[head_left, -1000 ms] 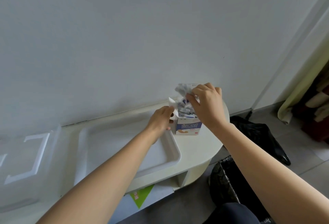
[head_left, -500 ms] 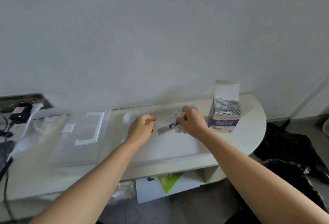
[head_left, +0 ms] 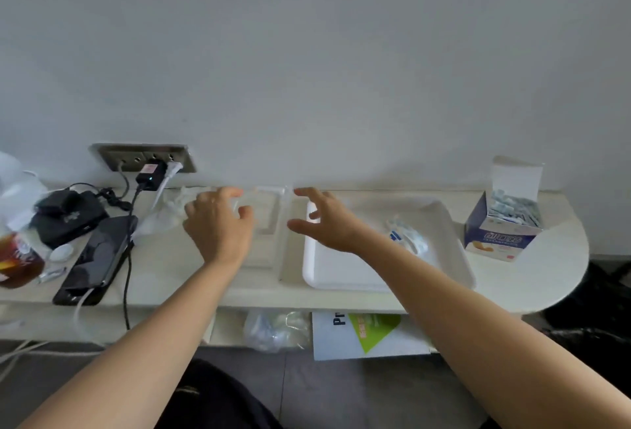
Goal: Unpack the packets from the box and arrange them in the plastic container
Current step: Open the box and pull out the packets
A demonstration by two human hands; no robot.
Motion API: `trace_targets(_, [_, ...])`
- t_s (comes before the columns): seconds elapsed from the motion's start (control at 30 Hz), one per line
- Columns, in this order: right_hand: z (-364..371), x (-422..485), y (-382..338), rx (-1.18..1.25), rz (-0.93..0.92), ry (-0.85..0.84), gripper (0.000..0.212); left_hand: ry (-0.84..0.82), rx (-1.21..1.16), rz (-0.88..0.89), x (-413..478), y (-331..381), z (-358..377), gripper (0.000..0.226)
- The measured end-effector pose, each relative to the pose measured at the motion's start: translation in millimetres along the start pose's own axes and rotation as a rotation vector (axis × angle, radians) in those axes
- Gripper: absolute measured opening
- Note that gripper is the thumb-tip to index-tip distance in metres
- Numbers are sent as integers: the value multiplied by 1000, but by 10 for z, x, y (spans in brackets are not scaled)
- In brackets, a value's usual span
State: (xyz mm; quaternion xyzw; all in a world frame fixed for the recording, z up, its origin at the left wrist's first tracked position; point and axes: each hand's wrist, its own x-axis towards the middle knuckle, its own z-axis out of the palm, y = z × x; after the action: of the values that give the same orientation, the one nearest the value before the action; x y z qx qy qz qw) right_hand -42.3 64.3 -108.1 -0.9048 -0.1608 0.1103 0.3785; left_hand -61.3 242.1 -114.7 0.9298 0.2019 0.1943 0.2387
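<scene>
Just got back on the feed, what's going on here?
A person reaches both hands toward the clear plastic container: the left hand over it, the right hand open beside its right edge. Neither holds a packet. A few packets lie on the white tray; the open box at far right has more inside.

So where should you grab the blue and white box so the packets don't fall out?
By its two side walls, low down, coming from the front. The box stands upright with its top open, the flap sticking up at the back and packets poking out, so a grab from above would likely squash them.
</scene>
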Motion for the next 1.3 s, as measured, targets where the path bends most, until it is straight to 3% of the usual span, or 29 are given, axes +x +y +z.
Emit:
trace_targets(0.07, [190, 18, -221, 139, 69, -111, 79, -164, 67, -180, 86, -239, -71, 44])
trace_targets(0.13, [331, 16, -342, 256, 109, -182, 88, -346, -136, -284, 126, -397, -123, 58])
trace_targets(0.2, [406, 13, -384, 276, 124, -163, 93, -383, -349, -348, 113, -471, -186, 66])
trace_targets(0.4, [398, 122, -401, 240, 71, -81, 61, -454, -710, -624, 116, -637, -241, 45])
trace_targets(0.5, [378, 182, -438, 100, 30, -86, 59, -520, -757, -663, 136, -692, -231, 44])
trace_targets(0.63, [491, 181, -538, -353, 68, -233, 117, -620, -813, -696, 147, -689, -252, 47])
trace_targets(0.7, [577, 183, -541, -528, 38, -202, 129, -641, -822, -695, 139, -673, -257, 49])
trace_targets(0.77, [613, 198, -510, -624, -19, -118, 125, -660, -853, -698, 123, -656, -281, 54])
trace_targets(0.97, [640, 208, -406, -519, -127, -38, 105, -654, -919, -717, 96, -662, -301, 58])
trace_targets(1.13, [741, 206, -323, -680, -192, 38, 101, -643, -982, -756, 4, -623, -270, 54])
trace_targets(1.3, [680, 215, -217, -466, -173, 80, 95, -598, -874, -662, 1, -691, -328, 66])
